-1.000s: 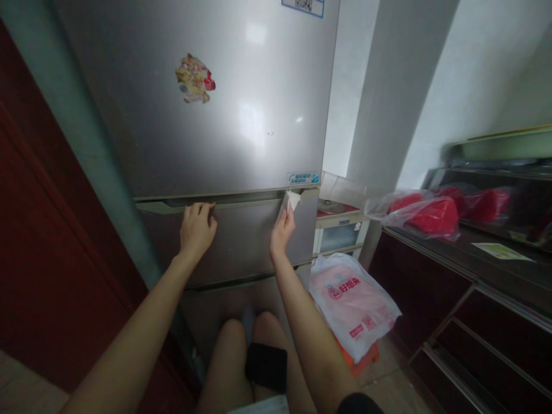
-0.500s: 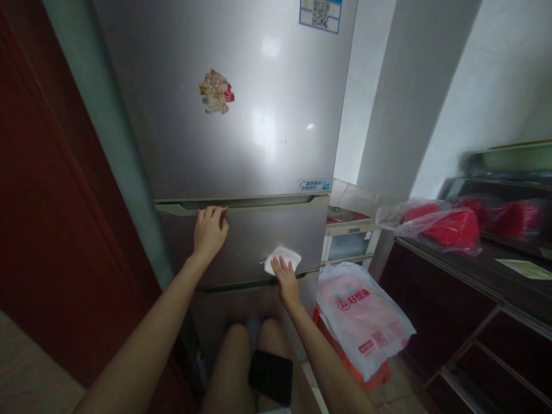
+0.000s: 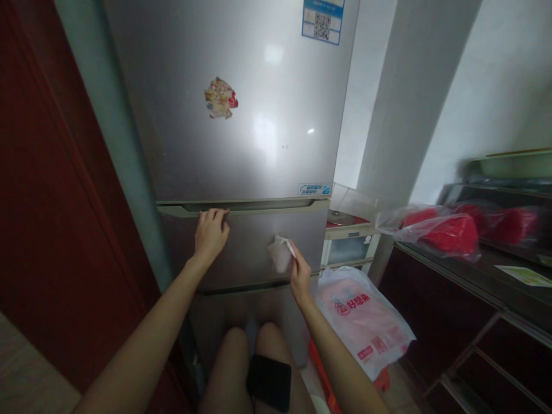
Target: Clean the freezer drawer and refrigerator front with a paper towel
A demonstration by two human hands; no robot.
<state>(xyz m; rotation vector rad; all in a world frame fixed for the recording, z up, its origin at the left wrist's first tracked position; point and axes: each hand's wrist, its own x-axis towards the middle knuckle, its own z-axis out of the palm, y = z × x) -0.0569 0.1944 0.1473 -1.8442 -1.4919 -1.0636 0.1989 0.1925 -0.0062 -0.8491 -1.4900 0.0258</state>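
Observation:
A silver refrigerator (image 3: 241, 155) with stacked doors stands in front of me. My left hand (image 3: 211, 233) has its fingers curled over the top edge of the middle door (image 3: 245, 247), by the recessed grip (image 3: 267, 205). A thin white wipe (image 3: 281, 256) dangles from my right hand (image 3: 300, 269), pinched between the fingers in front of the same door. The wipe is blurred and hangs partly folded; whether it touches the door I cannot tell. All the doors look closed.
A black phone-like slab (image 3: 269, 380) lies on my lap. To the right, a white plastic bag (image 3: 366, 322) with red print rests on an orange-red stool (image 3: 382, 379). Red items in clear plastic (image 3: 452, 230) lie on the dark counter (image 3: 487, 270). A dark red door (image 3: 56, 201) stands left.
My right hand has drawn slightly right and turned, now pinching the wipe that was spread flat under its fingers against the door. The left hand stays on the door edge.

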